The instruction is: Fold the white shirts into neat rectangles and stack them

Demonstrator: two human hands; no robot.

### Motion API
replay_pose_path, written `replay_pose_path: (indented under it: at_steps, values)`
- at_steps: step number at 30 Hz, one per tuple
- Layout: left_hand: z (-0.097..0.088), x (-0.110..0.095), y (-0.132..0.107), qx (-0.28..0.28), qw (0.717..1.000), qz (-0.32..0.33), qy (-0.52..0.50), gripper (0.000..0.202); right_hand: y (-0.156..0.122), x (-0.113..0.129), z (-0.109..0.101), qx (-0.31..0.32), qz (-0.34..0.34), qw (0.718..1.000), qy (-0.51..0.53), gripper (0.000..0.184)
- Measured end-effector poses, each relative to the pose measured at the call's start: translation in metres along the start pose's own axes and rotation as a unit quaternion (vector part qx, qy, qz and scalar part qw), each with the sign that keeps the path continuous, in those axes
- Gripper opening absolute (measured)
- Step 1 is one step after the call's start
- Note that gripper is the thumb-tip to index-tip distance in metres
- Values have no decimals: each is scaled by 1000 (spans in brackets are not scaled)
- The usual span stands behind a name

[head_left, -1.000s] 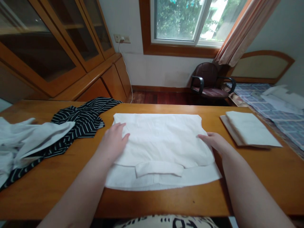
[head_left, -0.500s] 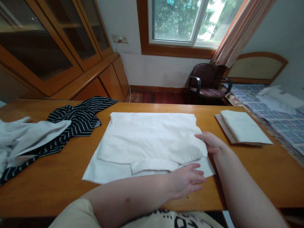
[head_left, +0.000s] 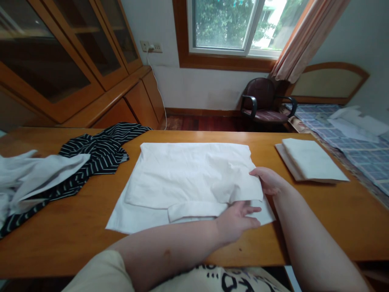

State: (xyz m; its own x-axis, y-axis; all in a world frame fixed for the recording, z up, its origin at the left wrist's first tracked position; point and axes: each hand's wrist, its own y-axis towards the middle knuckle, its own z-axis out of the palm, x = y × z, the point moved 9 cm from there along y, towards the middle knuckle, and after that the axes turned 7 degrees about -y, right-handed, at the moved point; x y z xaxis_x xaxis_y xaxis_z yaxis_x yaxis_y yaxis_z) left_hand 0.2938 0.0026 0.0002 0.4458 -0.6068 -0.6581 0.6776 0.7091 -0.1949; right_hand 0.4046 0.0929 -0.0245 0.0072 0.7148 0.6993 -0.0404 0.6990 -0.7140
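Observation:
A white collared shirt (head_left: 188, 174) lies folded on the table, its collar strip toward me and a lower layer sticking out along the near edge. My right hand (head_left: 269, 181) pinches the shirt's right edge between thumb and fingers. Crossing in front of the shirt, my left hand (head_left: 235, 222) has its fingers apart at the near right corner. Some of its fingertips are tucked beneath the upper layer, which bulges and lifts there; those tips are hidden.
On the wooden table (head_left: 54, 247), a black striped garment (head_left: 94, 150) and crumpled white cloth (head_left: 45, 174) lie at left. Folded white cloth (head_left: 313, 160) sits at right. Beyond stand an office chair (head_left: 263, 99), a bed (head_left: 328, 121) and a glass-door cabinet (head_left: 100, 44).
My left hand has moved slightly up, its fingers passing under the shirt's near right edge, which has risen and wrinkled. My right hand stays at the right edge.

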Motion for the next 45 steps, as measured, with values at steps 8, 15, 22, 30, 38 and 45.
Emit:
replay_pose_path:
  at_steps: [8,15,22,30,38,45]
  values:
    - [-12,7,-1,-35,991,-65,111,52,-9,39,-43,-245,-193,935,-171,31]
    - [-27,12,-8,-91,941,-105,307,52,2,41,-49,-280,-204,920,-185,29]
    - [-30,13,-11,-105,917,-106,369,43,16,42,-52,-313,-170,894,-271,26]
    - [-19,-14,-15,-85,828,-73,549,37,18,49,-69,-363,-208,848,-327,20]
    - [5,-25,-19,-25,703,7,711,41,18,53,-62,-326,-194,858,-347,42]
    - [8,-17,-15,0,625,7,781,36,14,60,-52,-365,-170,806,-434,29]
